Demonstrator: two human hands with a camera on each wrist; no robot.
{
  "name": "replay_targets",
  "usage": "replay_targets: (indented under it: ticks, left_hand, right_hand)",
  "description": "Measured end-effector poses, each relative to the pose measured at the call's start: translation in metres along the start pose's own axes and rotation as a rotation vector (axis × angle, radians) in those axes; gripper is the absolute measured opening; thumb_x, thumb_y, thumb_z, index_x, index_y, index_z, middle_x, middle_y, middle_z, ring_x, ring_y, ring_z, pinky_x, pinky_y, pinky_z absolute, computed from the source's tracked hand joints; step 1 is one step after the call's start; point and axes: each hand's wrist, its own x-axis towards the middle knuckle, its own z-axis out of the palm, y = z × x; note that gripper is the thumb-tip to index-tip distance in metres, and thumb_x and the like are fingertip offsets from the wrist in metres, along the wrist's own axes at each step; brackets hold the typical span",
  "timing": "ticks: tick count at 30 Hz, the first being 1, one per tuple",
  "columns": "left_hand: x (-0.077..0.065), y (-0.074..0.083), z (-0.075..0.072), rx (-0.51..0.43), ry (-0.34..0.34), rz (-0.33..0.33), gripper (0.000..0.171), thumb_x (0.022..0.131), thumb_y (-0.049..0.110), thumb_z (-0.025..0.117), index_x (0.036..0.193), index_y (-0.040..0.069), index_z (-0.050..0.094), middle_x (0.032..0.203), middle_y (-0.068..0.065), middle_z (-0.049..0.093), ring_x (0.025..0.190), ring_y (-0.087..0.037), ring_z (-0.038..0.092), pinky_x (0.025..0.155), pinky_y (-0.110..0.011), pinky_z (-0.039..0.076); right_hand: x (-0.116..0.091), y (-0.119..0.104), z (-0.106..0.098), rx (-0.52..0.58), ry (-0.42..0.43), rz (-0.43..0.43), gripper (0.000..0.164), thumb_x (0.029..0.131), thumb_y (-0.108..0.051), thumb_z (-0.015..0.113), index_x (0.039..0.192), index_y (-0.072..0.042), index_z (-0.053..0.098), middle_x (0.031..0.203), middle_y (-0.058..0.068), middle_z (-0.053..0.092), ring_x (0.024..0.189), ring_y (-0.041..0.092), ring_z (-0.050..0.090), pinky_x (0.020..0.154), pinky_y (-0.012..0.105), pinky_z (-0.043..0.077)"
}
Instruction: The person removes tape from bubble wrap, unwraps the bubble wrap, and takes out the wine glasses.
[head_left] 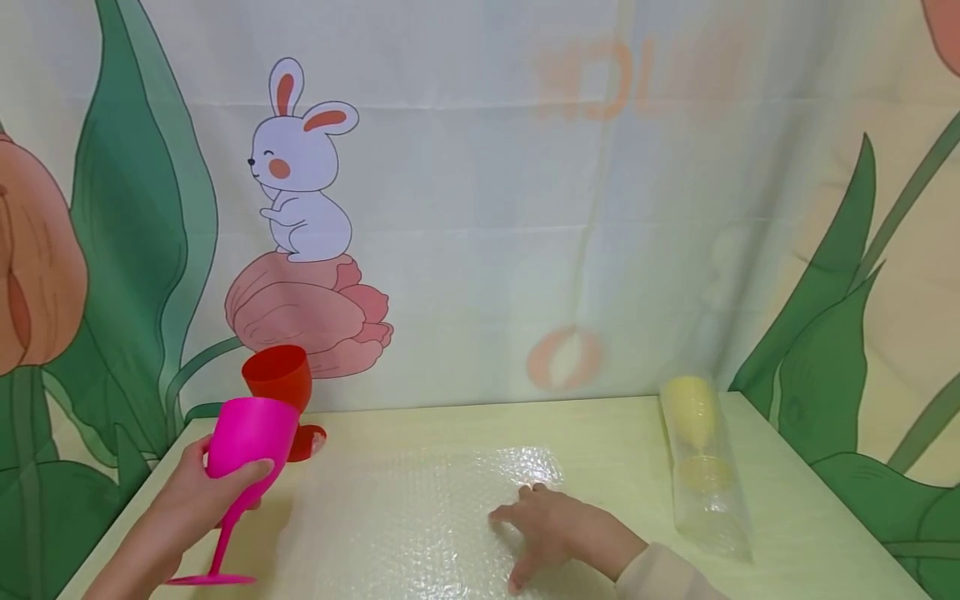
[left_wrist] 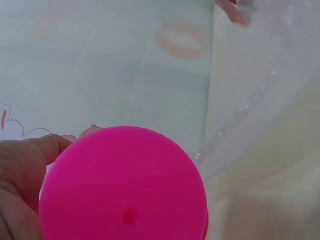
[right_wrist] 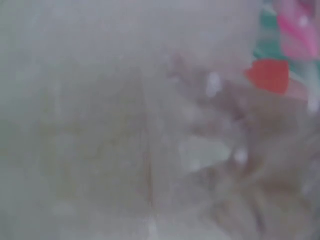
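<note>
My left hand (head_left: 187,504) grips a bright pink plastic goblet (head_left: 251,437) around its bowl, thumb across the front. The goblet leans a little, its stem and round foot pointing down at the table's left side. In the left wrist view the goblet's pink round foot (left_wrist: 122,175) covers the lower middle. My right hand (head_left: 558,529), palm down with fingers spread, is over a clear sheet of bubble wrap (head_left: 405,517) that lies flat on the table. A red goblet (head_left: 281,383) stands right behind the pink one, partly hidden by it. The right wrist view is hazy and blurred.
At the table's right lies a yellow goblet (head_left: 692,412) rolled in bubble wrap. The pale yellow table (head_left: 615,450) ends at a hanging cloth (head_left: 465,250) printed with a rabbit and tulips.
</note>
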Motion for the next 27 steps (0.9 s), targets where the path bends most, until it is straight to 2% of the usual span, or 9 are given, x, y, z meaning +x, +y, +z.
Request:
replay_targets:
  ticks: [3,6,13,19,23,27]
  left_hand:
    - [-0.003,0.010,-0.001,-0.001,-0.004,0.033,0.106,0.099,0.041,0.066,0.153,-0.013,-0.008,0.141,-0.037,0.029,0.108,-0.038,0.061,0.078,-0.043,0.060]
    - [-0.005,0.020,-0.003,-0.002,-0.002,0.066,0.107,0.100,0.041,0.065,0.154,-0.012,-0.009,0.144,-0.037,0.028,0.111,-0.040,0.060,0.079,-0.042,0.059]
    - [-0.008,0.042,-0.003,-0.009,0.041,0.122,0.107,0.100,0.041,0.063,0.157,-0.008,-0.013,0.152,-0.036,0.021,0.130,-0.052,0.038,0.084,-0.045,0.059]
    - [-0.009,0.052,0.009,-0.068,0.073,0.170,0.111,0.099,0.035,0.068,0.158,0.000,-0.019,0.156,-0.035,0.018,0.137,-0.054,0.032,0.088,-0.048,0.059]
    - [-0.006,0.053,0.017,-0.109,0.077,0.207,0.112,0.097,0.032,0.072,0.160,0.003,-0.017,0.156,-0.033,0.021,0.137,-0.052,0.033,0.087,-0.045,0.059]
    - [0.000,0.051,0.023,-0.124,0.062,0.269,0.102,0.095,0.029,0.074,0.160,0.001,-0.001,0.151,-0.028,0.031,0.130,-0.045,0.042,0.084,-0.041,0.060]
  right_hand:
    - [0.000,0.000,0.000,0.004,-0.002,0.008,0.082,0.067,-0.050,0.094,0.138,-0.022,0.064,0.113,0.007,0.062,0.104,0.024,0.056,0.087,0.039,0.054]
    - [0.000,0.000,0.000,0.010,-0.006,0.016,0.082,0.067,-0.051,0.094,0.138,-0.022,0.064,0.115,0.008,0.062,0.106,0.025,0.056,0.087,0.040,0.054]
    - [-0.001,0.001,0.000,0.023,-0.011,0.025,0.080,0.069,-0.050,0.093,0.137,-0.022,0.064,0.117,0.009,0.062,0.110,0.027,0.057,0.090,0.043,0.054]
    - [-0.003,0.000,-0.001,0.014,-0.008,0.010,0.080,0.069,-0.050,0.093,0.138,-0.021,0.064,0.117,0.009,0.062,0.108,0.027,0.057,0.090,0.041,0.053]
    - [-0.003,0.000,-0.001,0.029,-0.011,0.012,0.079,0.069,-0.049,0.093,0.138,-0.022,0.064,0.117,0.008,0.062,0.107,0.025,0.056,0.089,0.041,0.053]
    - [-0.001,-0.001,-0.001,0.026,-0.013,0.012,0.078,0.069,-0.048,0.093,0.137,-0.023,0.064,0.116,0.008,0.062,0.106,0.025,0.056,0.088,0.040,0.053]
